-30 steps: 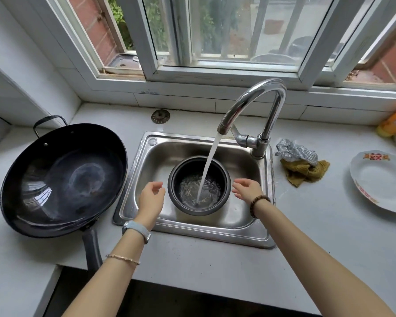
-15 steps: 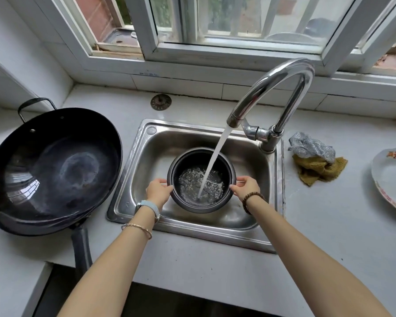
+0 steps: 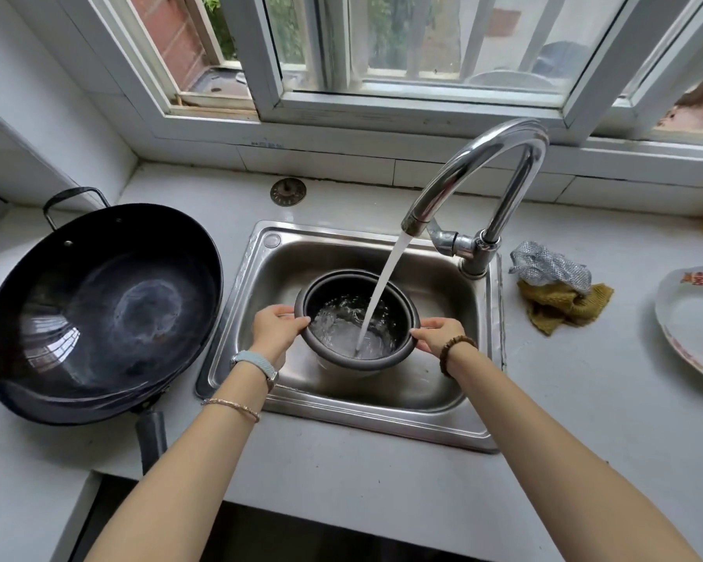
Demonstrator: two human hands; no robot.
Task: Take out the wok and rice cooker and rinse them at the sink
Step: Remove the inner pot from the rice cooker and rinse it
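Note:
The dark rice cooker pot is in the steel sink, tilted toward me and partly filled with water. The tap pours a stream into it. My left hand grips the pot's left rim and my right hand grips its right rim. The black wok rests on the counter to the left of the sink, its long handle pointing at me over the counter edge.
A silver scourer on a yellow cloth lies right of the tap. A white plate sits at the far right. A sink strainer lies on the counter behind the sink. The window sill runs along the back.
Both hands went from beside the pot to gripping its rim. The pot has been lifted and tilted toward me, with more water in it.

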